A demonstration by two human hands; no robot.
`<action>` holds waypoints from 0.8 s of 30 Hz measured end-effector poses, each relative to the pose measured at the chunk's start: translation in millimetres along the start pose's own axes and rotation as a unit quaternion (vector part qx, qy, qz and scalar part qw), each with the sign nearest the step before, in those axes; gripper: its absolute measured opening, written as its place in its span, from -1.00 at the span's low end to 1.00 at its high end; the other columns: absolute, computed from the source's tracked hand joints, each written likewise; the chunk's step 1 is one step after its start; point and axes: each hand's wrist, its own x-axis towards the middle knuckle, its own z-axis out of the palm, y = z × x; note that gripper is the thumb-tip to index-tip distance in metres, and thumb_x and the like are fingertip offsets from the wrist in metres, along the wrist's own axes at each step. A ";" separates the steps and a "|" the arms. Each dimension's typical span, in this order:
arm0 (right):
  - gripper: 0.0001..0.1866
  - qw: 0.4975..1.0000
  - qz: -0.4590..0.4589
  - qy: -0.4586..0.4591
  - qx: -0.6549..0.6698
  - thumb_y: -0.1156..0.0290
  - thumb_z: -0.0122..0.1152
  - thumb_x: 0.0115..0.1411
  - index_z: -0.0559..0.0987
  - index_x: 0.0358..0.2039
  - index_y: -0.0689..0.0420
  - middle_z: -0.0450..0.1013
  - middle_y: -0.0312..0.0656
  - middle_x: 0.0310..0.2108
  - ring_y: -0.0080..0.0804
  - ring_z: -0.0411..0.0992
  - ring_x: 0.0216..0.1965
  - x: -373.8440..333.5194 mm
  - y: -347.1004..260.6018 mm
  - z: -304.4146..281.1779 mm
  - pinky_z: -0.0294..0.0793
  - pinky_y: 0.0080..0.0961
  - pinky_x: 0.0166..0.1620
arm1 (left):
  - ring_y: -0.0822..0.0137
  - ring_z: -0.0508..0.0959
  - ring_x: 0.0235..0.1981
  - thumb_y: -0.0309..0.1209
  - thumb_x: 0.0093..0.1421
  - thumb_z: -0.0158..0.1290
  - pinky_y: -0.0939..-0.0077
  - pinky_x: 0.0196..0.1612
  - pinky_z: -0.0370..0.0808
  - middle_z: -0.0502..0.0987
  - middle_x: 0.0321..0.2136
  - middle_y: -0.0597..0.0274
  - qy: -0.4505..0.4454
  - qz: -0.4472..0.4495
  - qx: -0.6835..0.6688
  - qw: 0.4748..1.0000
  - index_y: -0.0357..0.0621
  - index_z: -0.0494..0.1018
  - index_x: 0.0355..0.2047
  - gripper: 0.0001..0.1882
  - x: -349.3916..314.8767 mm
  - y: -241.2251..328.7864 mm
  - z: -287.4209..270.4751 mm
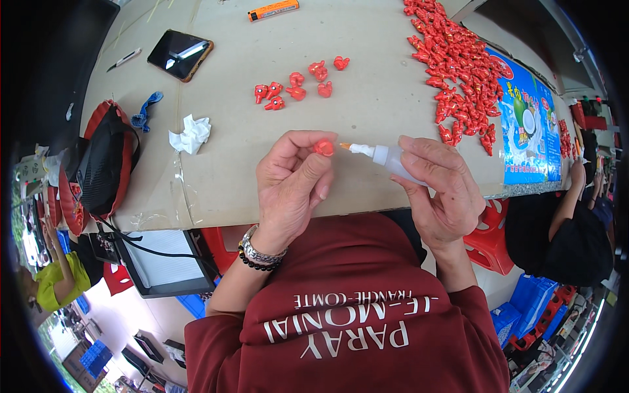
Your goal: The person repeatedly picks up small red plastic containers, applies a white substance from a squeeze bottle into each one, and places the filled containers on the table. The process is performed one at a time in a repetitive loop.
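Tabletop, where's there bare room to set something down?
The table is bare between the white tissue and left hand, and between the scattered red pieces and the big red pile. Crowded: the right side, where that pile meets the blue sheet.

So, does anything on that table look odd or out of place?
Perhaps the crumpled white tissue and the small twisted blue scrap near it: both lie loose on the left of the beige table, like litter.
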 end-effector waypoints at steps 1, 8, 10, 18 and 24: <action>-0.69 1.000 0.001 0.002 0.004 0.65 0.40 -0.12 0.53 -0.31 0.27 0.53 0.04 -0.25 -0.19 0.54 -0.25 -0.1 -0.5 -0.5 0.55 -0.44 -0.25 | 0.65 0.30 -0.69 -0.47 0.24 0.06 0.78 -0.72 0.10 0.46 -0.50 0.33 0.013 0.004 0.011 1.000 -0.29 0.42 -0.15 -0.80 0.2 0.9 1.0; -0.68 1.000 0.006 0.006 0.027 0.66 0.40 -0.11 0.53 -0.30 0.27 0.52 0.04 -0.23 -0.19 0.53 -0.24 -0.4 -2.8 -1.5 0.55 -0.42 -0.20 | 0.65 0.34 -0.67 -0.55 0.19 0.08 0.79 -0.71 0.15 0.48 -0.50 0.30 0.004 0.079 0.079 0.994 -0.29 0.41 -0.18 -0.82 1.8 -0.3 -4.2; -0.68 1.000 0.004 0.005 0.027 0.66 0.40 -0.11 0.53 -0.30 0.27 0.52 0.04 -0.23 -0.19 0.53 -0.23 -0.2 -2.7 -0.6 0.55 -0.42 -0.20 | 0.65 0.35 -0.66 -0.58 0.18 0.08 0.79 -0.70 0.17 0.49 -0.49 0.28 0.005 0.082 0.097 0.992 -0.29 0.41 -0.19 -0.82 1.2 0.2 -4.6; -0.68 1.000 0.000 0.001 0.021 0.67 0.39 -0.12 0.53 -0.29 0.27 0.52 0.04 -0.23 -0.18 0.53 -0.22 0.5 -3.0 1.7 0.56 -0.40 -0.19 | 0.64 0.37 -0.63 -0.65 0.14 0.09 0.79 -0.64 0.26 0.53 -0.42 0.22 0.004 0.090 0.101 0.991 -0.31 0.41 -0.22 -0.82 -0.6 1.1 -5.4; -0.67 1.000 0.008 0.000 0.030 0.67 0.39 -0.12 0.52 -0.30 0.27 0.52 0.04 -0.23 -0.19 0.53 -0.22 1.0 -5.7 0.2 0.55 -0.40 -0.18 | 0.63 0.42 -0.55 -0.71 0.09 0.11 0.76 -0.56 0.37 0.54 -0.32 0.15 0.028 0.143 0.129 0.981 -0.33 0.42 -0.24 -0.78 0.7 1.6 -6.5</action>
